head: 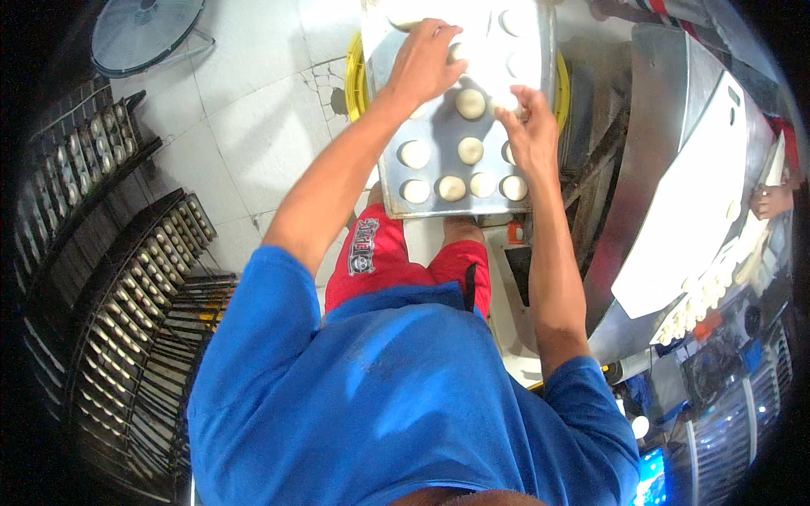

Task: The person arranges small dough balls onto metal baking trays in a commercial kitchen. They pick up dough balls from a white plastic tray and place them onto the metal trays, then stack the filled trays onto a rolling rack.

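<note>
A metal baking tray (pixel 436 183) lies before me, bearing several round, pale dough balls spaced apart. My left hand (pixel 427 60) is over the tray's far half, thumb and fingers around one dough ball (pixel 457 52). Nearer the tray's right edge, my right hand (pixel 535 123) has its thumb and fingertips around another dough ball (pixel 504 102). Between the hands and slightly closer to me sits a loose dough ball (pixel 470 104). The near row includes a dough ball (pixel 452 188) with a faintly dimpled top. Bright glare washes out the far part of the tray.
Beneath the tray shows a yellow plastic rim (pixel 355 79). Dark racks (pixel 145 253) at left hold trays of dough pieces. A fan (pixel 147 28) stands on the tiled floor. At right, a metal table (pixel 652 126) carries a white board (pixel 690 209), dough strips (pixel 693 310) and another person's hand (pixel 771 201).
</note>
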Demonstrator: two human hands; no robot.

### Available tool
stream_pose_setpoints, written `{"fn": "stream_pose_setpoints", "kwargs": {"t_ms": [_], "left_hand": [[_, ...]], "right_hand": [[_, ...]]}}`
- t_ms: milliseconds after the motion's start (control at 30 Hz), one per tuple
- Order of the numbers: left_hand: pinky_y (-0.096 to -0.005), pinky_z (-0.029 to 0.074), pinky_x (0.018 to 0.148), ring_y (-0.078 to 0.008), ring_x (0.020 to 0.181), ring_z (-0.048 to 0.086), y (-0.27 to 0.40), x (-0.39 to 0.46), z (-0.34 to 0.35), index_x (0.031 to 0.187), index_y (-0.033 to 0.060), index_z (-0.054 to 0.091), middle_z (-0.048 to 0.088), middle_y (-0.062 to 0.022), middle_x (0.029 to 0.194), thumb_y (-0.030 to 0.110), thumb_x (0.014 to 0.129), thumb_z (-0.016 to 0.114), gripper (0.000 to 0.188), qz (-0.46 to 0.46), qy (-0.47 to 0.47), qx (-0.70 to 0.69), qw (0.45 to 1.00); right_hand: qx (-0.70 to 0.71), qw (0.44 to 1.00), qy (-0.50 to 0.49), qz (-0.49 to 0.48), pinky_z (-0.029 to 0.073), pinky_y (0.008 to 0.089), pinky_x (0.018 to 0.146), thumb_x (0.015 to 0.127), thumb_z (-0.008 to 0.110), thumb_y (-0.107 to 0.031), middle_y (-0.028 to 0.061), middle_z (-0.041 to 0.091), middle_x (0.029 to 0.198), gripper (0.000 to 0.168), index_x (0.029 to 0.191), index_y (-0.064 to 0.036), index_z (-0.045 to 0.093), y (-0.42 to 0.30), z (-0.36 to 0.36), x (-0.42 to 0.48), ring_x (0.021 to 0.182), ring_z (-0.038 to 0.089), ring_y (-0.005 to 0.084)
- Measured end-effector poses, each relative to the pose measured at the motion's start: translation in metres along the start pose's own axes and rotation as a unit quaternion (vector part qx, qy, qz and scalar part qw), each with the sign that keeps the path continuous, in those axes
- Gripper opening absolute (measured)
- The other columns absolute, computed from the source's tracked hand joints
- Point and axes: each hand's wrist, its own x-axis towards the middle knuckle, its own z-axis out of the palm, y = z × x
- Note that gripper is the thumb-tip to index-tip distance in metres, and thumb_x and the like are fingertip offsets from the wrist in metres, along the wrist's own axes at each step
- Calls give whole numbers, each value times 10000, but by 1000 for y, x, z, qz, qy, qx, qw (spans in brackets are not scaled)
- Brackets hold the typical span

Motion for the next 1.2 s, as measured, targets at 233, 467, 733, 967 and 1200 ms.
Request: {"fn": "stream_pose_setpoints", "kwargs": {"t_ms": [233, 467, 733, 967, 1200], "left_hand": [[-391, 527, 876, -300, 1010, 622, 12, -143, -56, 1165, 15, 600, 599, -172, 1118, 108, 868, 726, 335, -268, 28, -34, 963], [-370, 546, 696, -245, 802, 649, -2, -227, -36, 1160, 14, 586, 626, -147, 1010, 92, 879, 709, 317, -423, 2, -173, 889], [-381, 539, 746, -256, 788, 643, -1, -225, -35, 1151, 32, 587, 615, -124, 943, 35, 851, 696, 319, -382, 18, -151, 911], [-435, 530, 797, -329, 842, 647, 9, -229, -33, 1153, 23, 597, 631, -149, 964, 1, 857, 665, 304, -359, 53, -100, 926], [-401, 523, 829, -300, 879, 670, 16, -216, -38, 1099, -17, 649, 689, -168, 995, 162, 853, 657, 305, -485, 25, -135, 864]], "right_hand": [[-130, 988, -50, -68, 490, 411, 985, 897, 708, -254, 209, 666, 1210, 483, 1276, 18, 581, -29, 51, 130, 1142, 639, 333], [-316, 910, -45, -266, 360, 479, 1131, 915, 686, -338, 244, 512, 1421, 622, 1376, 22, 476, -5, 89, 144, 1346, 476, 368], [-386, 877, -7, -286, 198, 549, 1202, 957, 580, -480, 275, 337, 1545, 778, 1479, 45, 341, -6, 86, 97, 1460, 281, 416], [-257, 956, 130, -48, 329, 518, 1128, 987, 536, -360, 353, 493, 1373, 628, 1393, 111, 448, 56, 2, -29, 1322, 430, 501], [-275, 943, 67, 177, 404, 486, 1077, 1025, 457, -454, 268, 532, 1395, 586, 1336, 24, 594, 132, -23, -103, 1265, 543, 410]]}}
